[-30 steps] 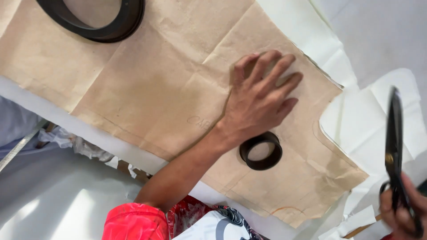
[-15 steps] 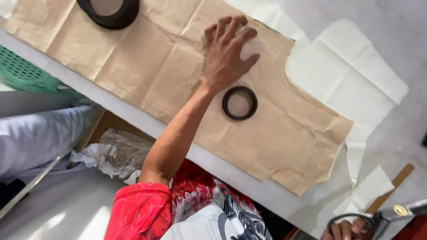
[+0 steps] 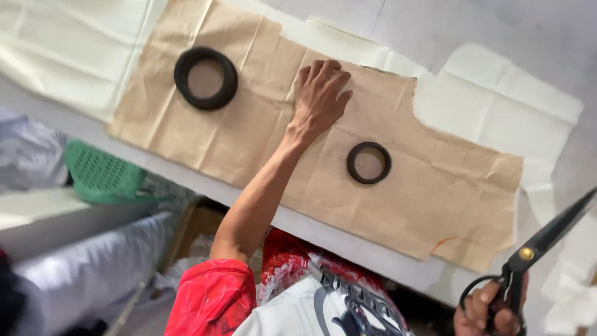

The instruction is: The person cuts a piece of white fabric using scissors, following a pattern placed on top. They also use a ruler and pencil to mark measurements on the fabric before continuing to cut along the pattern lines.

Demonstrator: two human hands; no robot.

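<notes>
My left hand (image 3: 321,99) lies flat, fingers spread, on a brown paper pattern (image 3: 261,143) spread over white fabric (image 3: 497,118) on the table. A small black ring (image 3: 369,162) rests on the paper just right of my wrist. A larger black ring (image 3: 206,78) sits on the paper to the left of the hand. My right hand (image 3: 488,311) at the bottom right grips black scissors (image 3: 547,239) by the handles, blades closed and pointing up and right, off the paper's right end.
A green plastic basket (image 3: 102,174) sits below the table's edge at left, beside white cloth bundles (image 3: 81,261). A cardboard box (image 3: 193,227) is under the table. The table edge (image 3: 348,239) runs diagonally across.
The view has swung so the paper sits further right and lower. My left hand stays pressed on the paper. The scissors have risen back into sight at the bottom right.
</notes>
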